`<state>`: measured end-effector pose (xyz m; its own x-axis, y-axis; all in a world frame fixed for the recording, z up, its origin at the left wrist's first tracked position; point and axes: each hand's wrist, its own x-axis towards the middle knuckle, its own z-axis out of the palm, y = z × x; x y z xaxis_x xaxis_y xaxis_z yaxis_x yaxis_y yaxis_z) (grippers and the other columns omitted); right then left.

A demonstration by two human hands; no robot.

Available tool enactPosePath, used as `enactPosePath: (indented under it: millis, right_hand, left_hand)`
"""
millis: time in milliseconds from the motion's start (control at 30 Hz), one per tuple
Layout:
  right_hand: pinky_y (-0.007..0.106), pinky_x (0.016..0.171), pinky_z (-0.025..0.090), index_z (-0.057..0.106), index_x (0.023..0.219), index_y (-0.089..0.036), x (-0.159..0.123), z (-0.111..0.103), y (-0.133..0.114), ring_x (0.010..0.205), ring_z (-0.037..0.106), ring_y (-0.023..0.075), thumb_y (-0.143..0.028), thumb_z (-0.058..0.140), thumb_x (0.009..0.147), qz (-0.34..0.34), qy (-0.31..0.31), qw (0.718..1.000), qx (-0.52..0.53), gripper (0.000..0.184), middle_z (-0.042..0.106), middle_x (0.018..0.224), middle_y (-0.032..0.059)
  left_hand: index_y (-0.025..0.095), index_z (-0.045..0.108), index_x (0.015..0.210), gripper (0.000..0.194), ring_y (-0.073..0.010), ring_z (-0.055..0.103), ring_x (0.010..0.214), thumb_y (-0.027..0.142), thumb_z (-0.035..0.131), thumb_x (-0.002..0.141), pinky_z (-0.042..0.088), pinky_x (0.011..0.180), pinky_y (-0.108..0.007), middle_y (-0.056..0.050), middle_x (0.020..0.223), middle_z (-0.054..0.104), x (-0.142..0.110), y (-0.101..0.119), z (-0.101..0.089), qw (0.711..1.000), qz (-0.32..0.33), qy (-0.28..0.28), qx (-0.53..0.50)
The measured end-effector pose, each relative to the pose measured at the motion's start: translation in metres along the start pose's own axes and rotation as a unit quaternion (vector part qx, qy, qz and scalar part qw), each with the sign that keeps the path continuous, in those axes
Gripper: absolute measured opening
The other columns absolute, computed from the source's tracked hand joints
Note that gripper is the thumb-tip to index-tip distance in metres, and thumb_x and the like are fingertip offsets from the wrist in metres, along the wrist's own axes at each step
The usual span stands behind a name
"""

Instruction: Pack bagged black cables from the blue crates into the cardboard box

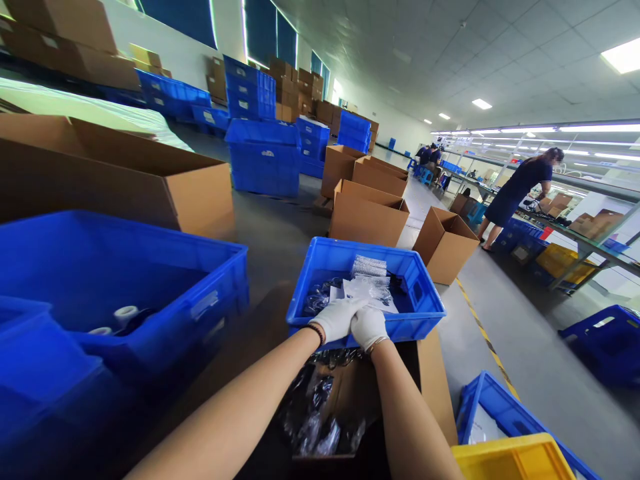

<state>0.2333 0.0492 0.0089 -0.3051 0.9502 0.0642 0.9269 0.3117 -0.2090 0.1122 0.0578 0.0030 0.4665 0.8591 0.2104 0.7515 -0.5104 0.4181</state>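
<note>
Both my hands wear white gloves and meet at the near rim of a blue plastic crate (423, 287). My left hand (336, 317) reaches over the rim with curled fingers onto clear plastic bags (371, 288) inside the crate. My right hand (369, 327) is closed beside it, touching the left hand and the rim. What the fingers hold is hidden. The crate holds clear bags, some with dark parts. Below my forearms an open cardboard box (434, 387) holds more dark bagged items (320, 413).
A large blue crate (150, 293) with white rolls stands at my left. Open cardboard boxes (367, 217) and stacked blue crates (265, 157) fill the floor ahead. A yellow bin (515, 460) and blue crates lie at lower right. A person (517, 193) bends at a workbench on the right.
</note>
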Motion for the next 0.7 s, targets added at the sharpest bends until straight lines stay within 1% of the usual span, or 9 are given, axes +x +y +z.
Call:
enactPosePath:
  millis: [133, 267, 400, 533, 700]
  right_hand:
    - [0.034, 0.092, 0.048, 0.072, 0.115, -0.007, -0.0005, -0.0006, -0.0003, 0.106, 0.068, 0.0274, -0.023, 0.047, 0.093, -0.002, -0.001, 1.0, -0.001, 0.037, 0.072, 0.113, 0.0183]
    - [0.034, 0.093, 0.047, 0.072, 0.116, -0.008, -0.0008, -0.0007, -0.0005, 0.106, 0.068, 0.0273, -0.023, 0.047, 0.093, 0.002, -0.001, 1.0, -0.004, 0.037, 0.072, 0.112, 0.0176]
    - [0.033, 0.091, 0.047, 0.072, 0.116, -0.009, -0.0004, 0.0004, -0.0001, 0.105, 0.068, 0.0259, -0.023, 0.047, 0.093, 0.002, 0.001, 1.0, -0.006, 0.037, 0.072, 0.111, 0.017]
    - [0.032, 0.092, 0.047, 0.072, 0.116, -0.01, 0.0002, 0.0011, 0.0007, 0.105, 0.068, 0.0248, -0.023, 0.046, 0.093, 0.0, 0.003, 1.0, -0.009, 0.037, 0.072, 0.112, 0.016]
    - [0.034, 0.093, 0.049, 0.072, 0.115, -0.011, -0.0005, -0.0013, 0.0005, 0.106, 0.068, 0.0256, -0.025, 0.045, 0.094, 0.002, -0.006, 1.0, -0.011, 0.037, 0.072, 0.114, 0.0153]
  left_hand:
    - [0.017, 0.052, 0.14, 0.058, -0.028, 0.065, 0.114, 0.015, 0.052, 0.082, 0.048, 0.105, -0.041, -0.016, 0.122, 0.067, 0.0009, -0.001, 0.0003, 1.0, 0.009, -0.003, 0.003]
    - [0.017, 0.05, 0.141, 0.06, -0.029, 0.064, 0.116, 0.015, 0.052, 0.082, 0.048, 0.105, -0.042, -0.017, 0.126, 0.065, 0.0002, 0.0002, -0.0014, 1.0, 0.011, -0.001, 0.004]
    - [0.018, 0.05, 0.142, 0.06, -0.0279, 0.063, 0.118, 0.015, 0.052, 0.082, 0.047, 0.106, -0.04, -0.016, 0.128, 0.064, 0.0002, 0.0005, -0.0012, 1.0, 0.011, -0.001, 0.004]
    - [0.017, 0.052, 0.14, 0.057, -0.0283, 0.06, 0.124, 0.015, 0.051, 0.083, 0.045, 0.108, -0.04, -0.017, 0.134, 0.061, 0.0014, -0.0014, 0.0011, 1.0, 0.008, -0.003, 0.004]
    - [0.017, 0.054, 0.139, 0.056, -0.0285, 0.058, 0.126, 0.014, 0.051, 0.082, 0.045, 0.109, -0.041, -0.017, 0.136, 0.06, 0.0014, 0.0, -0.0001, 1.0, 0.006, -0.006, 0.002]
